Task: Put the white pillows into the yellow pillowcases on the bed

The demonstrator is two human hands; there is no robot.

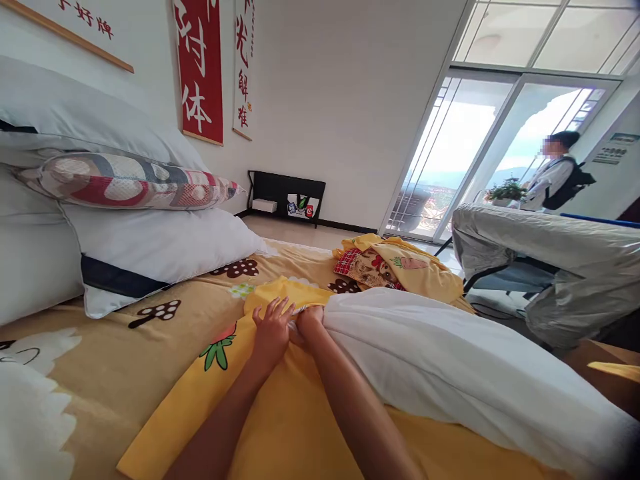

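A yellow duvet cover point(280, 407) with a carrot print is spread over the patterned bed sheet point(120, 373). Across its right part lies a long white quilt point(425, 353). My left hand point(271, 327) lies on the cover's far part, its fingers spread. Right beside it, my right hand point(309, 320) is closed on bunched white fabric at the far left end of the quilt; its fingertips are partly hidden. Whether it also grips the yellow cloth, I cannot tell.
White pillows point(165, 247) and a patterned pillow point(135, 180) are stacked at left. A folded yellow bundle point(425, 270) with a patterned pillow lies at the bed's far edge. Beyond stand a low black shelf point(285, 190) and a plastic-covered table point(545, 233). A person point(555, 173) with a backpack stands near the glass doors.
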